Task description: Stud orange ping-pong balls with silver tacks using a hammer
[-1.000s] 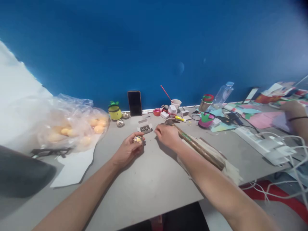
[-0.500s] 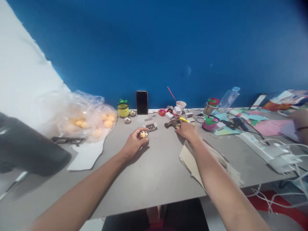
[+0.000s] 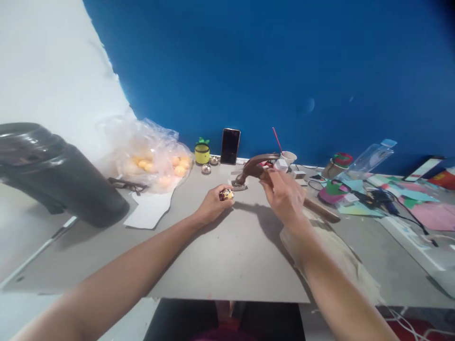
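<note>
I had the small yellow ball near the middle of the table, pinched between the thumb and fingers of the left hand; dark and shiny spots covered it, but the fingers hid part of its side. The right hand was closed around a hammer, its brown head raised just beyond the ball. The hand hid the middle of the handle, whose end came out to the right; I could not tell whether that end touched anything. From my view the hammer head overlapped a little box, so its contents were hard to make out. The right forearm covered part of a pale cloth.

On the left, a dark bottle was cut off by the edge of my view, and the cloudy plastic of a bag blurred the orange balls inside. At the right edge I lost the end of a white power strip.

The table was grey and slightly marked. A phone stood upright by the blue wall, which met a white one on the left.
</note>
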The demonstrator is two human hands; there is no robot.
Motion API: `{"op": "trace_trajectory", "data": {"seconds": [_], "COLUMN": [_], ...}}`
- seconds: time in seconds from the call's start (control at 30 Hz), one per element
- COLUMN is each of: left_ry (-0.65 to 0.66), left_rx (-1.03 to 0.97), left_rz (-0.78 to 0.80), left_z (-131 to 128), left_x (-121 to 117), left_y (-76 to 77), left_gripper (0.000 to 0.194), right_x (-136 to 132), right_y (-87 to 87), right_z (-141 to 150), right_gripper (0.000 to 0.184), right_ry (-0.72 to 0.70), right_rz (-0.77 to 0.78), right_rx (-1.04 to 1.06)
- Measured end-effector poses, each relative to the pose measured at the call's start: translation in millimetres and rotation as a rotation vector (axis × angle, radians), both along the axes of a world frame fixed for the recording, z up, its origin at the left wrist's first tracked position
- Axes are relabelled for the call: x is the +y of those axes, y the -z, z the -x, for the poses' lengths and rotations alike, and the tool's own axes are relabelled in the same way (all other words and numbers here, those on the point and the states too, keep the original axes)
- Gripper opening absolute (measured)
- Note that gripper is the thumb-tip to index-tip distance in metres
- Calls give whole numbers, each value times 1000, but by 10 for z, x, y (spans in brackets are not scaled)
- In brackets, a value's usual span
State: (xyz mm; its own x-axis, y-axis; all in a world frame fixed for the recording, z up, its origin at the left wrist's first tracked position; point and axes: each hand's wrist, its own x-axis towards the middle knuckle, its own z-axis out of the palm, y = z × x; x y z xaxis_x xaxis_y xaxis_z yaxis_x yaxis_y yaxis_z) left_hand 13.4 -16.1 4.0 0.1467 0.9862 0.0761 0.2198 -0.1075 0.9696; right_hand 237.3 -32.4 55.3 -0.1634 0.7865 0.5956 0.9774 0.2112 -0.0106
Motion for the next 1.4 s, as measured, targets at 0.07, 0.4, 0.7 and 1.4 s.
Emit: {"op": "trace_trajectory", "data": {"seconds": [0.07,0.4,0.7,1.4], "left_ry": [21,61,62,88], "left_rx": [-5,-16,6,24], "left_rz": [-11,-14,-9,21], "left_z": [3,-8,-3,-11], "left_x": [0,-21,-37,-70], "left_y": [-5,-35,-33,-94], "left_gripper": [38,33,37,34], "right_x": [-29,-13,-29,0], "right_y": [51,87,70,21], "right_z": [90,69,86,42], "right_gripper": [37,38,38,37], "right_ry": [-96,-168,-154,-140], "right_rz": [-11,-100,-83,-33], "right_rx": [-51,-15,6,8]}}
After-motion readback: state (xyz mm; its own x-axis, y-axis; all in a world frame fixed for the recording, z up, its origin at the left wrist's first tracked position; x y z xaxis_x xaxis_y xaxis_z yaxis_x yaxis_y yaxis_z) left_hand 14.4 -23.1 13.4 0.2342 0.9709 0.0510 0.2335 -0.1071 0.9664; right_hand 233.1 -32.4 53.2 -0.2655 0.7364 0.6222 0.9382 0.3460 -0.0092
